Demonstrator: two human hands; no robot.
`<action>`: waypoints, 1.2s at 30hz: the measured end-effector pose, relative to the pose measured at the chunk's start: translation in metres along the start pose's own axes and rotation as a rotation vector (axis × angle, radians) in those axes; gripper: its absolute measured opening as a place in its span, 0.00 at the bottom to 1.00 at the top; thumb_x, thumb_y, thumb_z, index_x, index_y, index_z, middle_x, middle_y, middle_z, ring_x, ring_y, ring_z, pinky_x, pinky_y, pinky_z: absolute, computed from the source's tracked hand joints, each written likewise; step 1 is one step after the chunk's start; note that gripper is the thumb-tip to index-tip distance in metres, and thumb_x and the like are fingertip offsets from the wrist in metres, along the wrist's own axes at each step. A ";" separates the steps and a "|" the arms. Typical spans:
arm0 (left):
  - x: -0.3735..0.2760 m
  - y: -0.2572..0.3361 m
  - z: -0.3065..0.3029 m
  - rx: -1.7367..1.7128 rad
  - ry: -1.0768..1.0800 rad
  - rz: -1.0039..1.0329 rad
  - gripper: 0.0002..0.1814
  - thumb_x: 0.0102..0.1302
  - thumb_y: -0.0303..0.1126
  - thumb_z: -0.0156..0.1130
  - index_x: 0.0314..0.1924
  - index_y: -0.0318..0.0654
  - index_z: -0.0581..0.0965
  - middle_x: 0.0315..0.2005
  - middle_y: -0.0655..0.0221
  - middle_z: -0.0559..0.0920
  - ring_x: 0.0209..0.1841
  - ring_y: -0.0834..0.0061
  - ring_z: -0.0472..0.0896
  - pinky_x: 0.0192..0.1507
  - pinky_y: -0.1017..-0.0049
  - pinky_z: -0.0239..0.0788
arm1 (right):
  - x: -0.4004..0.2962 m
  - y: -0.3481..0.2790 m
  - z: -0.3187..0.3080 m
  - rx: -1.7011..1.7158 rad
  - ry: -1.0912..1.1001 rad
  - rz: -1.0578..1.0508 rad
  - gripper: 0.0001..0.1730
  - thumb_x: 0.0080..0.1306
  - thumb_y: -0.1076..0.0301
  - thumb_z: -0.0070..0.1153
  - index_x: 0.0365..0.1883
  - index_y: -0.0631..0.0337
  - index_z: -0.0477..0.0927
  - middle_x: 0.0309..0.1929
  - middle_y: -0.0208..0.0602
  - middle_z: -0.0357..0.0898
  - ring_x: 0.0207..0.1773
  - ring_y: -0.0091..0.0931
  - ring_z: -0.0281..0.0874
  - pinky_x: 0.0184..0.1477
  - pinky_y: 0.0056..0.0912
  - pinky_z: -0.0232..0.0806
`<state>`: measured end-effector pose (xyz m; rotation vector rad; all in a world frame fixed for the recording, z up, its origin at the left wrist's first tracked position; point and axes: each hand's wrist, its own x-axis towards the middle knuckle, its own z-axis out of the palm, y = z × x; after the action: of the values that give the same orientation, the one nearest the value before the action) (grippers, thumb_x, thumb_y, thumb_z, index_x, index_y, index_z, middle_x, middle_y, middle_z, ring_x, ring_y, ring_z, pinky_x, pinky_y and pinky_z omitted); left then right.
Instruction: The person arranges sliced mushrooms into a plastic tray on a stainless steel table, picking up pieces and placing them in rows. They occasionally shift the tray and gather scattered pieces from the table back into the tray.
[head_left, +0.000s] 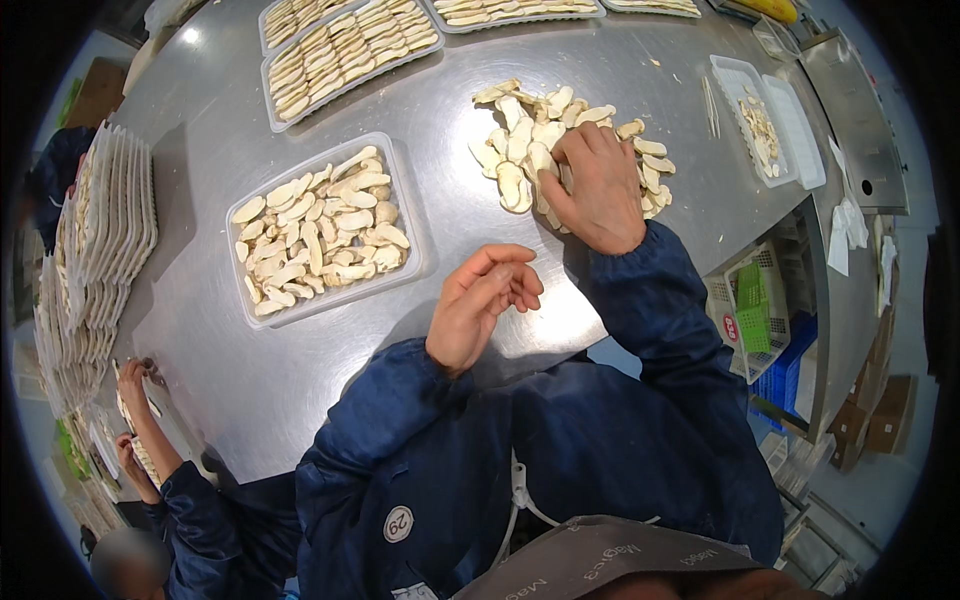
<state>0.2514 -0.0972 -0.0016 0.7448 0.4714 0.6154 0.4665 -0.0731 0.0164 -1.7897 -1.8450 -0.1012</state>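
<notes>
On the steel table lies a loose pile of sliced mushrooms (517, 142), pale and elongated. My right hand (600, 184) rests over the pile's near side with its fingers bent down among the slices; whether it grips one is hidden beneath the palm. My left hand (487, 304) is held nearer my body, above the table, fingers loosely curled and apart, with nothing in it. To its left sits a clear plastic tray (411, 187) filled with unsorted mushroom slices.
Trays of mushroom slices in neat rows (352, 52) stand along the far side. At right are a tray of small pieces (761, 139) and thin sticks (709, 107). Stacked trays (112, 217) rise at left, near a co-worker's hands (133, 386). A crate (780, 322) sits below the right edge.
</notes>
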 end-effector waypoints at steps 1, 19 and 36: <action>0.000 0.000 -0.001 -0.011 0.001 0.008 0.18 0.77 0.34 0.46 0.58 0.31 0.72 0.39 0.60 0.80 0.40 0.74 0.78 0.45 0.76 0.68 | -0.001 -0.001 0.001 0.003 0.013 -0.007 0.11 0.55 0.64 0.60 0.32 0.62 0.77 0.36 0.39 0.74 0.44 0.37 0.71 0.46 0.44 0.60; 0.003 0.000 -0.004 -0.206 -0.022 -0.006 0.22 0.81 0.43 0.39 0.64 0.37 0.69 0.39 0.61 0.79 0.37 0.74 0.76 0.38 0.76 0.70 | -0.007 0.009 -0.034 0.140 0.157 0.000 0.13 0.55 0.72 0.59 0.40 0.59 0.81 0.44 0.38 0.78 0.49 0.39 0.73 0.51 0.41 0.62; 0.003 0.001 -0.012 -0.168 0.030 0.016 0.16 0.80 0.37 0.42 0.55 0.34 0.72 0.29 0.64 0.75 0.27 0.78 0.69 0.31 0.79 0.62 | 0.024 0.023 -0.014 0.487 -0.167 0.046 0.09 0.64 0.67 0.57 0.34 0.65 0.83 0.39 0.37 0.81 0.48 0.36 0.75 0.50 0.38 0.64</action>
<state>0.2462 -0.0889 -0.0085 0.5807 0.4360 0.6732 0.4946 -0.0553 0.0314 -1.5265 -1.7462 0.4880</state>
